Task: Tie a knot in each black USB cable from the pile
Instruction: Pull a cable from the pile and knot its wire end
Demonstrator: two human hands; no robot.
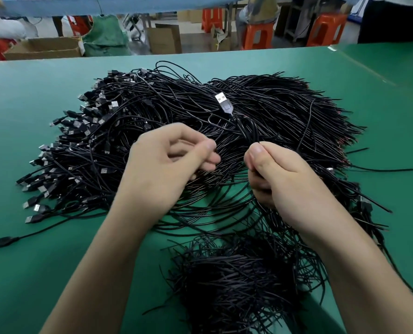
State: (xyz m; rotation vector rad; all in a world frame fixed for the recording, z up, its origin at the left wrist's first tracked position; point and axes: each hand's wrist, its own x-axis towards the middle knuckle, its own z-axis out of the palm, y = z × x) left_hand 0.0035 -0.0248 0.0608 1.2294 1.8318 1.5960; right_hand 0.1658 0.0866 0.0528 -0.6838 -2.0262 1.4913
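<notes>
Head camera looks down at my two bare hands, raised above a wide pile of thin black USB cables (261, 112) spread over a flat green table (44, 92). The plug ends of the pile fan out toward the left, and the bare wire tails point right.

My right hand (285, 179) is clenched, thumb pressed against the side of the forefinger, pinching one black USB cable (239, 122). That cable rises out of my grip and ends in a silver metal USB plug (221, 98), held up over the middle of the pile.

My left hand (171, 162) is beside it, a little apart, fingers curled with the thumb tip near the forefinger. It is blurred, so I cannot tell whether a wire sits between them.

A smaller heap of tangled black cables (236, 273) lies close to me, between my forearms. Beyond the table stand orange plastic stools (258, 34) and brown cardboard boxes (44, 48).
</notes>
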